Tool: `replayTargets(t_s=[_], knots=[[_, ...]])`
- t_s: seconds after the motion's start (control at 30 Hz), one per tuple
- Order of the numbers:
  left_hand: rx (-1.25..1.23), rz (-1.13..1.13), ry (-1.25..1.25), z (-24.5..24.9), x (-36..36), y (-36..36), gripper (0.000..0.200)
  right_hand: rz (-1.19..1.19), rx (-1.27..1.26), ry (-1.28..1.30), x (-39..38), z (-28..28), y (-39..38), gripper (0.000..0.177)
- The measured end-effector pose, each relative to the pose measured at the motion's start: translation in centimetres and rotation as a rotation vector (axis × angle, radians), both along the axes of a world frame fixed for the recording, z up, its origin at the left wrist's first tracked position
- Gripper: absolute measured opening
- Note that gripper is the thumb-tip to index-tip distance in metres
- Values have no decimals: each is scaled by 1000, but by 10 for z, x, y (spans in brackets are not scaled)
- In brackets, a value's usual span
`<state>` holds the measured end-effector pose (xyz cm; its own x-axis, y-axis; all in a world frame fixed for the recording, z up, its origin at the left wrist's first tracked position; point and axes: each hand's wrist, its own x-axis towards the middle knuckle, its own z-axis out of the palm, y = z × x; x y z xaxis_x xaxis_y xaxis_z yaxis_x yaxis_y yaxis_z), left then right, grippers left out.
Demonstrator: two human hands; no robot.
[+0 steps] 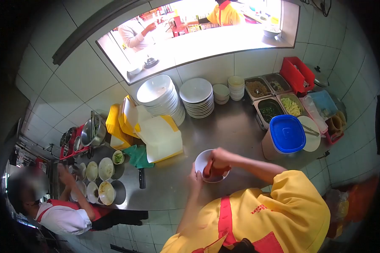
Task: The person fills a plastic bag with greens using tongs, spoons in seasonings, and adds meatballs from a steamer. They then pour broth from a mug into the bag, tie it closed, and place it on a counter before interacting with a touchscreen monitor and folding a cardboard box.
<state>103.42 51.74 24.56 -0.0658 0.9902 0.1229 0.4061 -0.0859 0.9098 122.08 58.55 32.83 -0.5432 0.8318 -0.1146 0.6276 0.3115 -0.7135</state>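
Note:
A white bowl (201, 159) is in front of me at the near side of the steel counter. My left hand (194, 178) is closed on its left rim. With my right hand (223, 157) I grip a reddish-brown cloth (215, 170), which is bunched inside the bowl and covers much of its inner surface. The fingertips of my right hand are partly hidden by the cloth and the bowl. To the left of the bowl lies a knife with a black handle (142, 178), its blade mostly under a green cloth or bag (138, 156).
Stacked plates (196, 90) and bowls (156, 90) line the wall. Yellow takeaway boxes (160, 137) stand left. A blue-lidded tub (287, 134) and food trays (290, 104) are at right. A co-worker (67, 217) works at the left beside several filled bowls (107, 168).

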Motion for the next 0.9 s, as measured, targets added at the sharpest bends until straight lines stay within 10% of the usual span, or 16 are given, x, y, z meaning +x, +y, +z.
replayTargets(t_s=[0.23, 0.3, 0.4, 0.53, 0.63, 0.9], knots=[[3, -75, 52, -8, -12, 34, 45, -475, 341, 641, 20, 151, 100, 30], [-106, -151, 264, 13, -15, 43, 42, -772, 1187, 270, 8, 169, 105, 32], [-243, -150, 184, 19, -10, 58, 39, -568, 1317, 234, 4, 183, 75, 31], [-44, -102, 122, -19, 1, 72, 36, -220, 668, 169, 0, 83, 54, 35], [96, -126, 59, -8, 5, 63, 33, -417, 290, -241, 10, 7, 24, 108], [294, -92, 135, 33, 31, 27, 24, -598, 328, -87, 16, -88, -18, 84]])
